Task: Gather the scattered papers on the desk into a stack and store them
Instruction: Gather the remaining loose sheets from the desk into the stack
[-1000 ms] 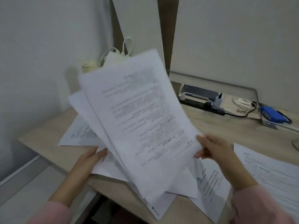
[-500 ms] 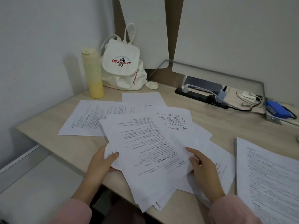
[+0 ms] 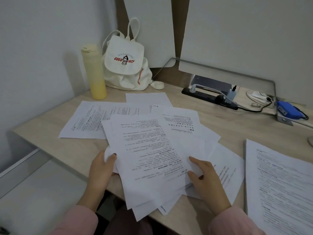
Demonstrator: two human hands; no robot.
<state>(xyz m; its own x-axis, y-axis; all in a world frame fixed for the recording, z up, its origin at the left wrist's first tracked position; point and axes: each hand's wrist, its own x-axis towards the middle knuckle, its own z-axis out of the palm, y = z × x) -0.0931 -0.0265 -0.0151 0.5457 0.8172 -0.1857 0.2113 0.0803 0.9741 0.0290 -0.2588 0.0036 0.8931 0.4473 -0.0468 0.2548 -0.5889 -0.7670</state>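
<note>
Papers [image 3: 149,150]: white, printed with rows of black text.
Surface [image 3: 237,126]: pale beige wood grain.
Backpack [image 3: 125,65]: cream-white canvas. The flap bears red lettering around a small black-and-white figure, and red baseball-type stitching runs down one side.
Bottle [image 3: 95,73], just left of the backpack: cream at the cap, grading to yellow at the base (a smooth gradient, no print).
Power strip [image 3: 203,96], right of the backpack: black, with a white plug.
Device [image 3: 286,111], far right of the backpack: bright blue.
Sleeves [image 3: 76,221], well in front of the backpack: pink.
Panel [image 3: 179,22] behind the backpack: brown.
</note>
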